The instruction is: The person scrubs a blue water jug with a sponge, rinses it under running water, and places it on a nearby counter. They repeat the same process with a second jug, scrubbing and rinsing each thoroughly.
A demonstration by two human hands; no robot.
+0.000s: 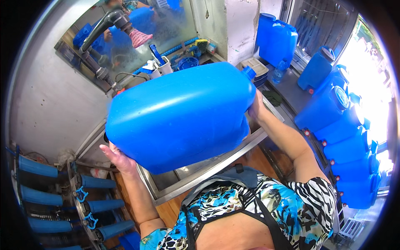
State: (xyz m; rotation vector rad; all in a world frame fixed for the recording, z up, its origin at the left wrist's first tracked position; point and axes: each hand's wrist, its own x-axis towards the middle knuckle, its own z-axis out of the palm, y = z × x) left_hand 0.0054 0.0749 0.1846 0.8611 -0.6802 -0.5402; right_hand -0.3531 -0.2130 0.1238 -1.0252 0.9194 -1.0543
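A large blue plastic water jug [181, 115] lies on its side in the air, held between both hands above a stainless steel sink [193, 189]. Its small blue spout [248, 72] points to the upper right. My left hand [120, 159] supports the jug's base end at the lower left, with the thumb spread and the other fingers partly hidden beneath. At the opposite end, my right hand [256, 106] grips the jug near its neck and handle; its fingers are mostly hidden behind the plastic.
Several blue jugs with red-ringed taps [325, 109] line the right side. A dark pipe [93, 34] with a pink cloth on its end rises at the upper left. Brushes in white holders [164, 65] stand behind the sink. Blue filter housings [106, 206] fill the lower left.
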